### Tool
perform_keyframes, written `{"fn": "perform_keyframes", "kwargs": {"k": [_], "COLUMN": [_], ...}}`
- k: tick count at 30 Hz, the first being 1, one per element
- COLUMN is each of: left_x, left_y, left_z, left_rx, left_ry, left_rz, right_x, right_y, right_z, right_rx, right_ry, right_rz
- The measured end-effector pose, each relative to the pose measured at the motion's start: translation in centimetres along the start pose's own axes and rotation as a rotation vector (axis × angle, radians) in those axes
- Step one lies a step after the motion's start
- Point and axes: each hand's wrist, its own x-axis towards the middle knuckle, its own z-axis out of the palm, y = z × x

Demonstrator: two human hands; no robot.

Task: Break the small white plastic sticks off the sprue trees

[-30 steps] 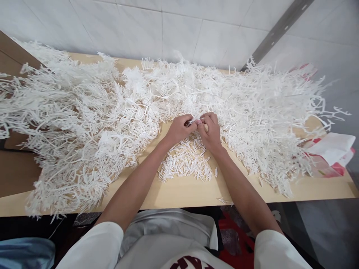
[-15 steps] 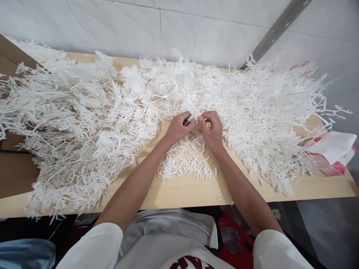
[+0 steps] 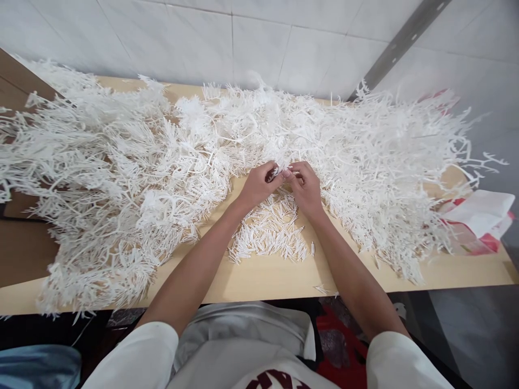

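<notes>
Hands meet at the middle of the table [image 3: 259,281], thumbs and fingertips pinched together on one small white plastic piece [image 3: 284,173] at the near edge of the big heap; compared with half a second ago the left hand [image 3: 259,186] sits in almost the same spot, while the right hand [image 3: 307,189] has dropped slightly and its fingers have curled tighter toward the left thumb; the piece between them stays at the same place, just above the small pile; both hands are closed on it, knuckles touching or nearly so.

Loose white sticks [image 3: 270,232] lie in that small pile right below the wrists, on bare wood; the branched white plastic heap [image 3: 133,173] spreads across the whole tabletop on both sides and crowds against the fingers, hiding the far end of the held piece; a red and white bag [image 3: 478,221] lies at the right edge, well apart from the hands; grey tiles [image 3: 259,38] rise behind.
</notes>
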Motion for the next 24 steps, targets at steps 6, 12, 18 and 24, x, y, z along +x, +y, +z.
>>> {"fn": "perform_keyframes", "kwargs": {"k": [6,12,18,24], "left_x": [-0.2,-0.2,0.1,0.1], "left_y": [0.1,0.3,-0.5,-0.1], "left_z": [0.4,0.6,0.2,-0.6], "left_rx": [0.119,0.168,-0.182,-0.436], "left_ry": [0.02,0.006,0.051,-0.041], "left_rz": [0.015,0.018,-0.145,-0.195], "right_x": [-0.4,-0.4,-2.1,-0.7], "right_y": [0.1,-0.3,-2.5,-0.6], "right_z": [0.2,0.0,0.5,-0.5], "right_rx": [-0.178,-0.23,-0.188,-0.189], "right_ry": [0.077,-0.038,-0.126,0.217], "right_rz": [-0.14,-0.219,-0.493,-0.184]}}
